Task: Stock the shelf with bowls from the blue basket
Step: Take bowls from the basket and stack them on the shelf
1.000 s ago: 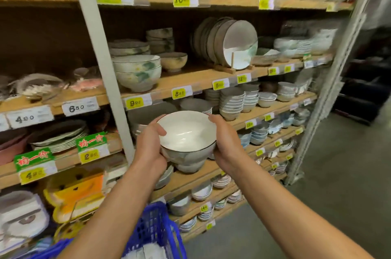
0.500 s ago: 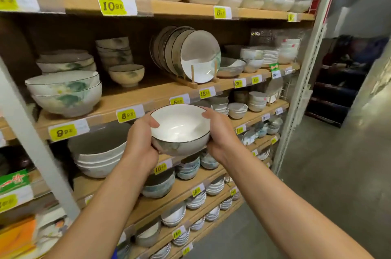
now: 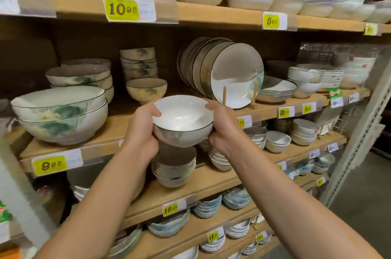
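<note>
I hold a white bowl (image 3: 183, 120) with a thin dark rim and a faint green print at the front edge of the middle wooden shelf (image 3: 110, 131). My left hand (image 3: 142, 131) grips its left side, thumb over the rim. My right hand (image 3: 224, 129) grips its right side the same way. Just behind it on that shelf stands a single matching bowl (image 3: 146, 89), with a stack of the same bowls (image 3: 138, 62) further back. The blue basket is out of view.
Two large green-printed bowls (image 3: 61, 114) sit at the left of the shelf. Upright plates (image 3: 222, 70) lean in a wooden rack to the right. Stacks of small bowls (image 3: 174, 168) fill the shelves below. A grey upright post (image 3: 357, 138) bounds the unit at right.
The bowl has risen from the lower shelves to the middle shelf's front edge, both hands still holding it. The view has moved closer and up; the blue basket has dropped out of sight.
</note>
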The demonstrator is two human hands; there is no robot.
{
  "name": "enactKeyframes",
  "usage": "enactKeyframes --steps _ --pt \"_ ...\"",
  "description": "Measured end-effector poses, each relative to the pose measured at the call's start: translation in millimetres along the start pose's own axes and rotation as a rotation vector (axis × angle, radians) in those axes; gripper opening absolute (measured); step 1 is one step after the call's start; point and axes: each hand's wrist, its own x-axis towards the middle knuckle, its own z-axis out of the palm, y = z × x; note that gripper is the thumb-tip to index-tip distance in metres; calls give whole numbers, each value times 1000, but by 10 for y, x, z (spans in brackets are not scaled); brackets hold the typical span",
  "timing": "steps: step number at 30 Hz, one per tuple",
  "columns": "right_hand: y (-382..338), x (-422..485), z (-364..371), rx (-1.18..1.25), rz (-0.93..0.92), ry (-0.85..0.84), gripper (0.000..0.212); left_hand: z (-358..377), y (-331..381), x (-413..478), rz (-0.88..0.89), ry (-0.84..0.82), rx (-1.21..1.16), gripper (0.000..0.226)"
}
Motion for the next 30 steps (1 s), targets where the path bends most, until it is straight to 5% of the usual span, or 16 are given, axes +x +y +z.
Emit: enactKeyframes --steps 13,17,22,26,30 --pt "78 1012 520 -146 155 -272 35 -190 120 600 117 250 106 53" --pt "64 1217 581 -145 240 -401 21 -237 128 659 134 307 102 49" --pt "68 1403 608 -145 339 -578 35 -246 159 749 92 309 116 45" --pt "148 1357 480 -178 134 -447 10 -199 105 842 141 316 63 51" --pt "377 1118 346 -195 20 -489 62 -163 1 910 231 356 104 50"
